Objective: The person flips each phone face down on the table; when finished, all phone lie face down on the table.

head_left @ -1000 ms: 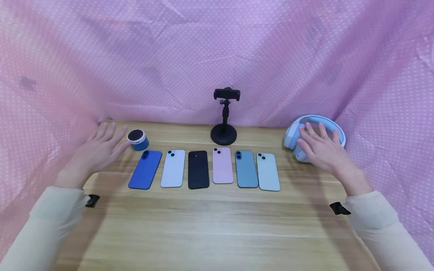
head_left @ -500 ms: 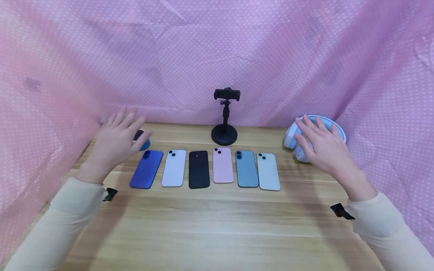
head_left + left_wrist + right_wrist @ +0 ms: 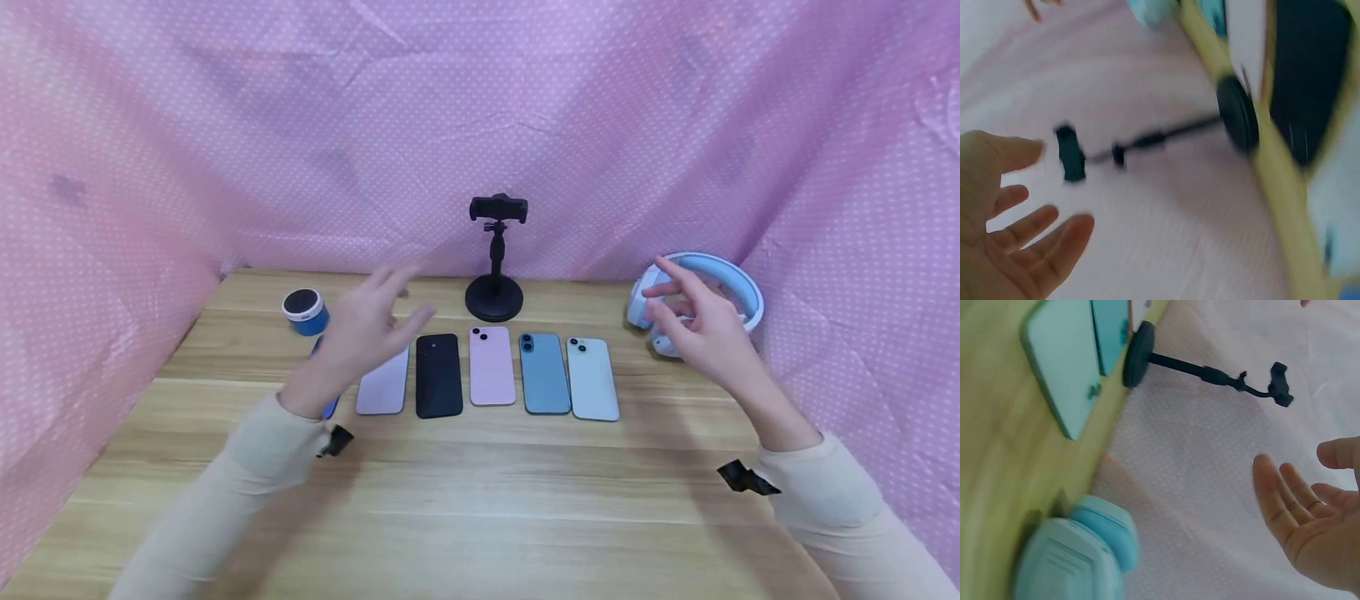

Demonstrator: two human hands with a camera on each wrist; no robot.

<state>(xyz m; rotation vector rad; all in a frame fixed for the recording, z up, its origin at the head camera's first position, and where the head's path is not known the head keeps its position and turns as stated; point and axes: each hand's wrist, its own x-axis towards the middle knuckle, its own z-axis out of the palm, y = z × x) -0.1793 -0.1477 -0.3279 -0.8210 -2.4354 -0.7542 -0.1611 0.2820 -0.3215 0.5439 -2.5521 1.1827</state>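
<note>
- While the left hand (image 3: 360, 329) hovers with fingers spread, empty, above the blue phone (image 3: 330, 406) and lilac phone (image 3: 382, 387), the black phone stand (image 3: 494, 258) stands behind.
- Right hand (image 3: 693, 329), fingers loosely open, hangs just before the blue headphones (image 3: 731, 279).

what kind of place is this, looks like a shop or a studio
Probably a makeshift tabletop studio: a pink dotted cloth backdrop encloses a wooden table holding a row of phones and a phone stand.

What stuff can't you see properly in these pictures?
- Dark blue phone: head view, almost all hidden behind the left hand.
- Lilac phone: head view, its top covered by the same hand.
- Headphones: head view, partly hidden by the right hand.
- Phone stand: left wrist view, smeared by blur.
- Right wrist view: headphones cut off at the bottom edge.
</note>
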